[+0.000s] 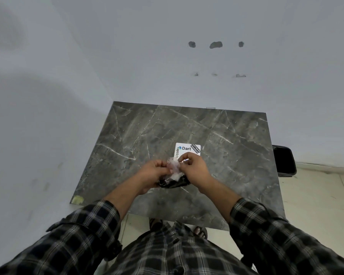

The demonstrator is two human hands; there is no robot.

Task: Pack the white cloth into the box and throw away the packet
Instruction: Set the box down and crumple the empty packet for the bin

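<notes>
Both of my hands meet above the middle of the dark marble table point(236, 139). My left hand point(153, 173) and my right hand point(195, 169) pinch a crumpled, whitish, see-through packet point(174, 169) between their fingertips. I cannot tell the white cloth apart from the wrapper. A glossy black crumpled item point(175, 183) lies on the table just under my hands. Right behind my hands lies a flat white box point(188, 148) printed with "Dart", its near end hidden by my fingers.
A black bin point(284, 161) stands on the tiled floor to the right of the table. The table is set into a corner between pale walls at the left and back. My sandalled feet point(200, 232) show below the table's near edge.
</notes>
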